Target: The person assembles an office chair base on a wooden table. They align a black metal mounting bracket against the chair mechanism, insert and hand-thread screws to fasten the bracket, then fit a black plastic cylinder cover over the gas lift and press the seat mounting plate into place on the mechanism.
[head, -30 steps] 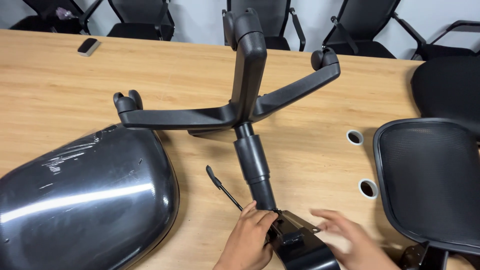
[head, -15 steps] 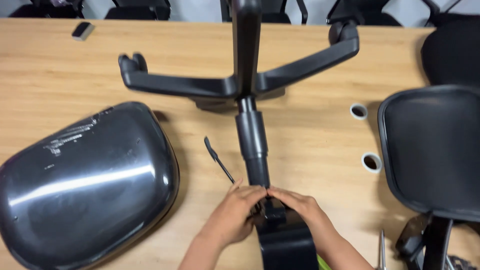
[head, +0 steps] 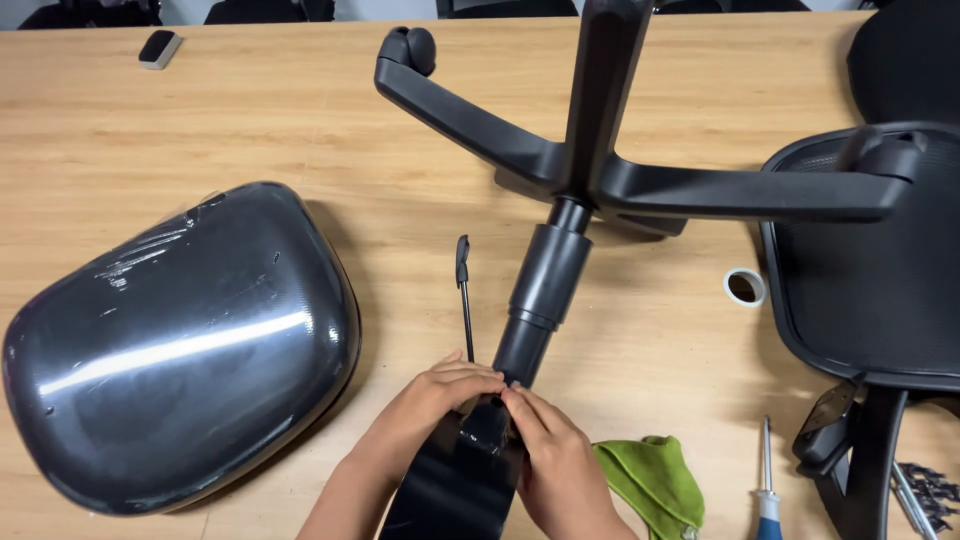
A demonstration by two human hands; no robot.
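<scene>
Both hands closed around the foot of a black gas-lift column [head: 545,290] on a wooden table [head: 250,120].

Left hand [head: 425,405] and right hand [head: 555,455] curled, fingertips [head: 505,392] meeting on the black mechanism plate [head: 460,480] at the column's end. Star base [head: 610,170] raised beyond; seat shell [head: 180,350] left, green cloth [head: 650,480] and screwdriver [head: 767,485] right.
</scene>
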